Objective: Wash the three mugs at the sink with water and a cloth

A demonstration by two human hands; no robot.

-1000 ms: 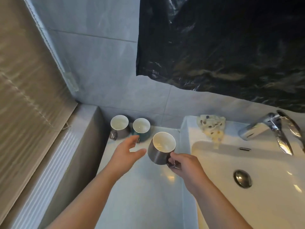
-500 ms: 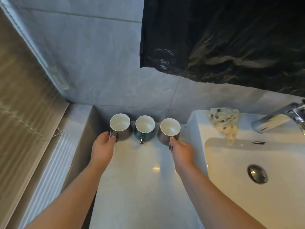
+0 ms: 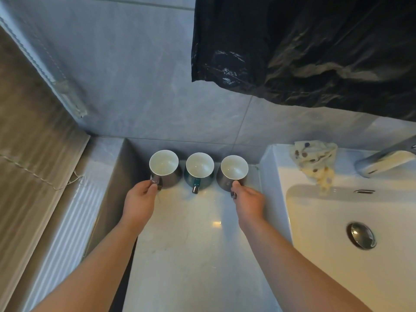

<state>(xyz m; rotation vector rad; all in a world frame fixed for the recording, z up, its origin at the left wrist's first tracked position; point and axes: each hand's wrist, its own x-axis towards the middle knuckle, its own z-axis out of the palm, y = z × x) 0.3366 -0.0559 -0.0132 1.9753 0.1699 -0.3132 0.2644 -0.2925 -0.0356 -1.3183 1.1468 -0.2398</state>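
Three mugs with white insides stand upright in a row on the pale counter (image 3: 191,244) against the back wall. My left hand (image 3: 140,199) pinches the handle of the left grey mug (image 3: 164,167). The middle mug (image 3: 199,171) is dark teal and stands free, its handle pointing toward me. My right hand (image 3: 248,201) grips the handle of the right grey mug (image 3: 233,173). A cream cloth with dark dots (image 3: 315,162) is draped over the back rim of the white sink (image 3: 337,221), to the right of the mugs.
A chrome faucet (image 3: 385,159) reaches over the sink at the far right, and a metal drain plug (image 3: 361,234) sits in the basin. A black plastic sheet (image 3: 315,48) hangs on the tiled wall above. A raised ledge (image 3: 105,176) borders the counter's left side.
My right hand has carried the right grey mug back from near the sink and set it down in line with the other two. My left hand has reached out and closed on the left mug's handle.
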